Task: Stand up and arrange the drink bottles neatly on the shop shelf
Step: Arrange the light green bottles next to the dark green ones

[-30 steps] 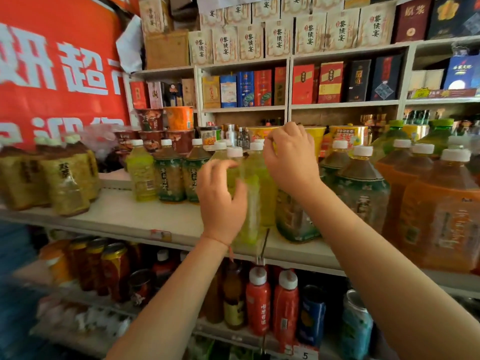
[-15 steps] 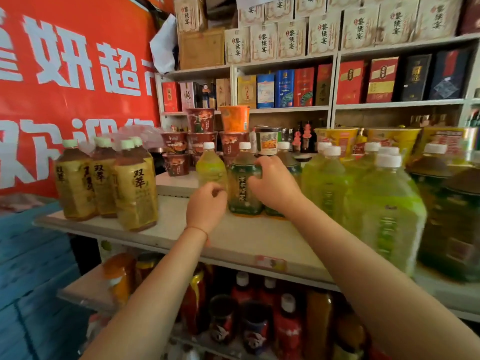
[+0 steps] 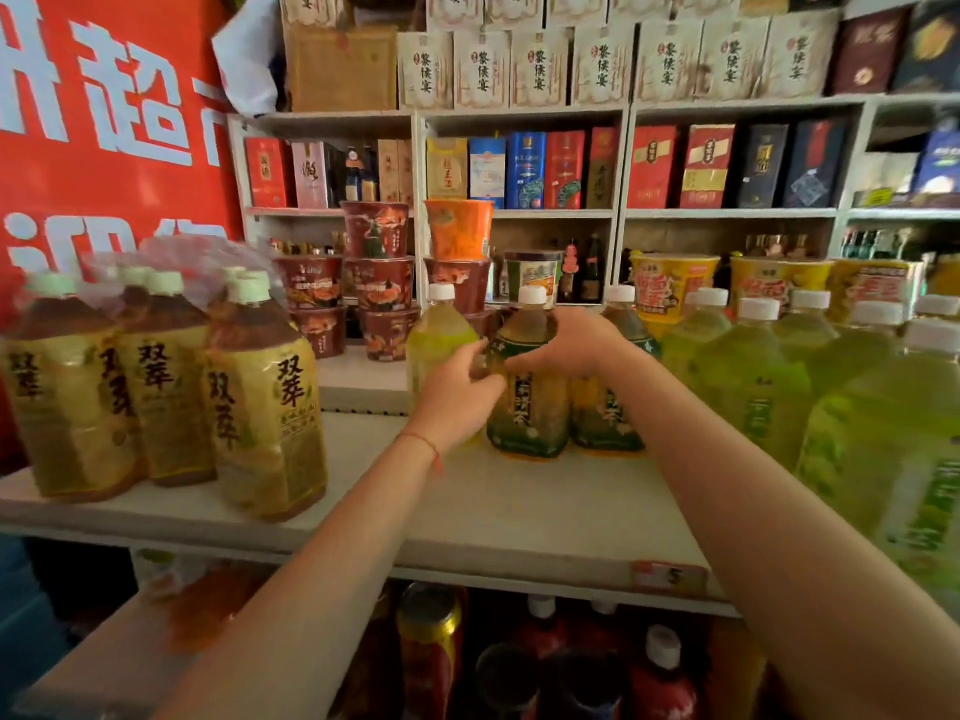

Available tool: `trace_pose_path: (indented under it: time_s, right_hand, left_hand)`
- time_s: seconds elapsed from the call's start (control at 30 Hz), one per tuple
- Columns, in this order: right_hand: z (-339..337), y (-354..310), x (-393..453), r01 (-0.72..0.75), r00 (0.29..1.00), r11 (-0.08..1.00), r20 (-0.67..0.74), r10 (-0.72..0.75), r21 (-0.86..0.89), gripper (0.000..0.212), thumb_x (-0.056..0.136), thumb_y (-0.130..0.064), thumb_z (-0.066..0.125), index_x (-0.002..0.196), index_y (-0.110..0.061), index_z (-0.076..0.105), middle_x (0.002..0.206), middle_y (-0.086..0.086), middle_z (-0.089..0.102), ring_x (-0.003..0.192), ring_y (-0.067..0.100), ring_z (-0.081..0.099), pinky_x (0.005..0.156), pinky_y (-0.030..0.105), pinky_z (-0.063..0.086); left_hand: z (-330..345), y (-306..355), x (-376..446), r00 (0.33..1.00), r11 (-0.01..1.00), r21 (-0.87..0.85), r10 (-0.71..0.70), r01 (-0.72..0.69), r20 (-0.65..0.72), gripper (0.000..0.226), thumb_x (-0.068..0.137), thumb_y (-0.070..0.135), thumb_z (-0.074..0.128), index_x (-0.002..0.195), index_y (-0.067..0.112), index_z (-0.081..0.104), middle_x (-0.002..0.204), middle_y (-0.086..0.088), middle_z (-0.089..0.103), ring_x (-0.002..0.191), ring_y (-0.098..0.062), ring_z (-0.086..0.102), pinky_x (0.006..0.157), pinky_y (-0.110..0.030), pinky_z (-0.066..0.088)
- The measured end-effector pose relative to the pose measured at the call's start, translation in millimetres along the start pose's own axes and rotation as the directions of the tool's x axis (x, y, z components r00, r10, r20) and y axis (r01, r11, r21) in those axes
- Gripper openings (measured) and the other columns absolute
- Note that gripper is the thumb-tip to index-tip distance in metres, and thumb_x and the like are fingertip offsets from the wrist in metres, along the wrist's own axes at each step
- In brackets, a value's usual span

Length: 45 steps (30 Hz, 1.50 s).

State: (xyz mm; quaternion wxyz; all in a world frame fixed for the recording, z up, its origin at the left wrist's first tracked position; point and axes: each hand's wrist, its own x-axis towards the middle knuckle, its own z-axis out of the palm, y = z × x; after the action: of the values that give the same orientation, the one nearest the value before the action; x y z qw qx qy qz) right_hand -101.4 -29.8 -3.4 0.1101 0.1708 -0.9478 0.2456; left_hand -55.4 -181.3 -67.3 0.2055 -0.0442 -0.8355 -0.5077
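Centre of the frame: dark green tea bottle [image 3: 527,392], clear plastic with a glossy printed sleeve and a white ribbed cap, upright on the pale, matte shop shelf [image 3: 509,517]. Right hand [image 3: 569,350] curved over its shoulder from the right, fingers wrapped round the plastic just under the neck. Left hand [image 3: 457,389] just left of it, fingers curled in the gap between this bottle and the pale green bottle [image 3: 439,350], touching both; thin red cord at that wrist. Whether the left hand truly grips either bottle: cannot tell.

Directly right of the held bottle, touching it, a second dark green bottle [image 3: 608,413], mostly hidden behind the right forearm. Right side of the frame: a cluster of translucent lime-green bottles [image 3: 753,387] with white caps, rounded shoulders, blurred toward the edge. Left side: amber tea bottles [image 3: 260,402] with yellow labels and mint caps, bundled in crinkled clear film.

Behind, upper centre: stacked paper noodle cups [image 3: 376,267], red and orange, tapered. Above them, rows of rectangular cardboard gift boxes [image 3: 540,168]. Upper left: red banner [image 3: 104,122] with large white characters.
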Motion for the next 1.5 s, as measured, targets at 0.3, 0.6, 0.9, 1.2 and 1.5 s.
trace_pose_path:
  time_s: [0.3, 0.6, 0.9, 1.2, 1.5]
  right_hand:
    - [11.6, -0.1, -15.5, 0.103, 0.995, 0.994, 0.021, -0.102, -0.028, 0.079, 0.064, -0.057, 0.085, 0.129, -0.026, 0.051, 0.111, -0.007, 0.064, 0.099, 0.015, 0.063, 0.085, 0.037, 0.06]
    - [-17.2, 34.7, -39.4, 0.027, 0.999, 0.999, -0.023, -0.026, 0.032, 0.079, 0.056, -0.074, 0.078, 0.115, -0.024, 0.065, 0.1, -0.007, 0.068, 0.09, 0.013, 0.064, 0.079, 0.036, 0.06]
    - [-74.3, 50.6, -93.7, 0.162, 0.895, 0.976, -0.395, -0.208, -0.146, 0.027, 0.094, -0.04, 0.061, 0.11, -0.018, 0.068, 0.104, -0.003, 0.065, 0.089, 0.013, 0.061, 0.073, 0.026, 0.052]
    - [-140.8, 135.7, -139.2, -0.028, 0.813, 0.993, -0.575, 0.091, 0.119, 0.027, 0.096, -0.034, 0.054, 0.115, -0.014, 0.059, 0.106, 0.0, 0.057, 0.092, 0.018, 0.055, 0.072, 0.031, 0.043]
    - [-128.6, 163.0, -154.5, 0.058, 0.931, 0.93, -0.356, 0.081, 0.362, 0.04, 0.098, -0.053, 0.051, 0.081, -0.018, 0.057, 0.061, -0.008, 0.052, 0.05, 0.003, 0.048, 0.052, 0.02, 0.04]
  left_hand:
    - [-2.6, -4.9, 1.8, 0.997, 1.0, 0.022, 0.016, -0.018, 0.081, 0.064, 0.086, 0.011, 0.072, 0.143, 0.022, 0.045, 0.124, 0.006, 0.056, 0.119, -0.016, 0.052, 0.094, -0.029, 0.041]
    - [35.6, 17.0, -15.7, 0.988, 0.999, -0.005, 0.041, -0.041, 0.149, 0.092, 0.071, 0.032, 0.09, 0.146, 0.026, 0.038, 0.125, 0.013, 0.057, 0.116, -0.013, 0.055, 0.089, -0.028, 0.048]
    - [88.3, 44.8, -36.2, 0.996, 0.955, 0.295, 0.047, -0.023, -0.075, 0.11, 0.072, 0.055, 0.083, 0.156, 0.023, 0.02, 0.155, -0.006, 0.042, 0.139, -0.029, 0.044, 0.107, -0.047, 0.044]
    - [167.1, 122.7, -91.5, 0.897, 0.897, -0.015, 0.442, -0.442, 0.016, 0.05, 0.094, 0.037, 0.068, 0.136, 0.017, 0.05, 0.127, 0.003, 0.057, 0.115, -0.01, 0.055, 0.103, -0.036, 0.049]
    - [233.2, 129.1, -104.7, 0.979, 0.913, -0.408, 0.065, 0.021, 0.194, 0.096, 0.062, 0.043, 0.091, 0.141, 0.024, 0.04, 0.124, 0.008, 0.065, 0.112, -0.009, 0.064, 0.09, -0.025, 0.054]
